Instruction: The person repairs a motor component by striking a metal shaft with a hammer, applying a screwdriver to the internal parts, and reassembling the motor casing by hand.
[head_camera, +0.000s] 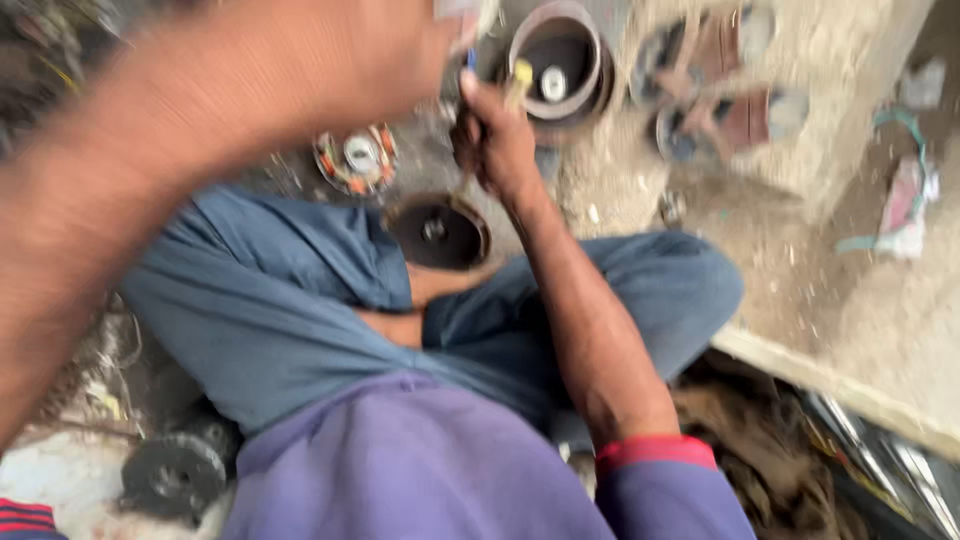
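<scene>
My right hand (495, 140) is closed around a tool with a yellow handle (520, 75), held over the floor just in front of my crossed legs. Its tip is hidden. Beyond it lies a round dark metal housing (555, 65) with a pale hub in the middle. A dark round cover (437, 232) rests by my feet, below the right hand. My left hand (400, 40) is raised close to the camera and heavily blurred. A pale thing sits at its fingertips, too smeared to identify. A round wound coil part (357, 160) lies under the left forearm.
Two sandals (715, 85) lie on the dusty floor at the upper right. Crumpled cloth and scraps (905, 200) are at the far right. A dark metal disc (175, 475) sits at the lower left. Brown fibrous matter (760, 440) and shiny metal parts are at the lower right.
</scene>
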